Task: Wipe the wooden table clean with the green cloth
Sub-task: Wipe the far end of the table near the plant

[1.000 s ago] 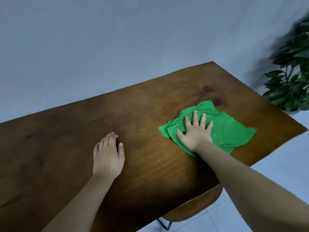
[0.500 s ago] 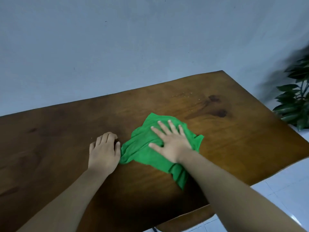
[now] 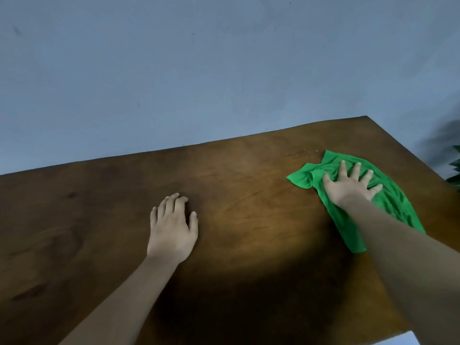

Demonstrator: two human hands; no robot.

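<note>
The wooden table (image 3: 249,220) fills the lower half of the view, dark brown with visible grain. A crumpled green cloth (image 3: 395,205) lies near its far right corner. My right hand (image 3: 349,185) presses flat on the cloth with fingers spread. My left hand (image 3: 173,227) rests palm down on the bare wood in the middle, fingers slightly bent, holding nothing. A few pale crumbs or specks (image 3: 302,153) sit on the table just left of the cloth's far corner.
A blue-grey wall (image 3: 224,70) stands behind the table. Dark green plant leaves (image 3: 455,170) show at the right edge, beyond the table's right side. A strip of pale floor (image 3: 408,341) appears at the bottom right.
My right hand has swept the cloth from the table's middle, close to my left hand, back out to the far right corner. My left hand has stayed in place.
</note>
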